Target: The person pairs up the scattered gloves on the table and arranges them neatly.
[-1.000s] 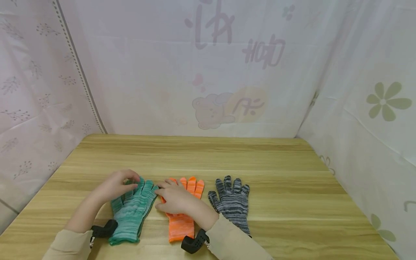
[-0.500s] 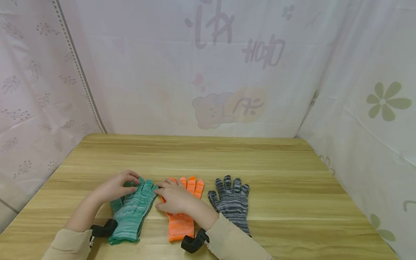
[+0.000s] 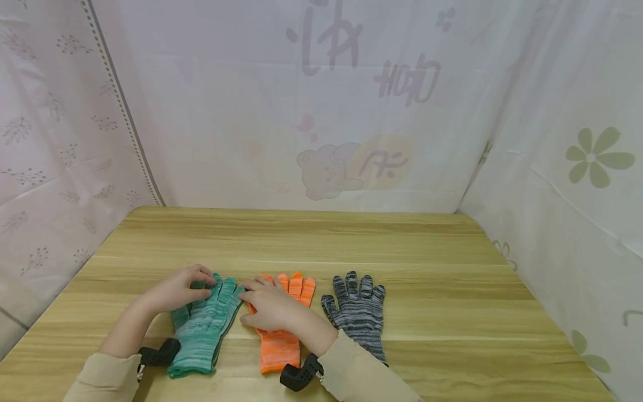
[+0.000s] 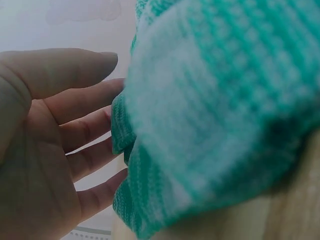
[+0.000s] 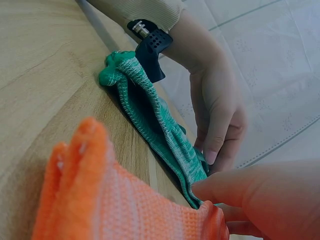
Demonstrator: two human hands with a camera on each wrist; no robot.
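Observation:
A teal knitted glove (image 3: 201,338) lies flat at the left, cuff toward me, with a second teal layer showing along its right edge. My left hand (image 3: 181,289) rests at its upper left, fingers loosely bent by the glove's fingertips; in the left wrist view the thumb (image 4: 75,70) stands apart from the fabric. An orange glove (image 3: 279,354) lies in the middle, partly hidden under my right hand (image 3: 271,306). That hand's fingers stretch across it, the fingertips right at the teal glove's edge. In the right wrist view the thumb (image 5: 225,187) overlaps the teal edge.
A grey-and-black striped glove (image 3: 358,318) lies to the right, its cuff partly behind my right sleeve (image 3: 364,371). All lie on a wood-grain table (image 3: 427,279) with pale printed curtains (image 3: 241,111) around it. Each wrist wears a black camera mount (image 3: 301,374).
Almost nothing differs. My left hand and sleeve have shifted very slightly; my right hand and the gloves stay in place.

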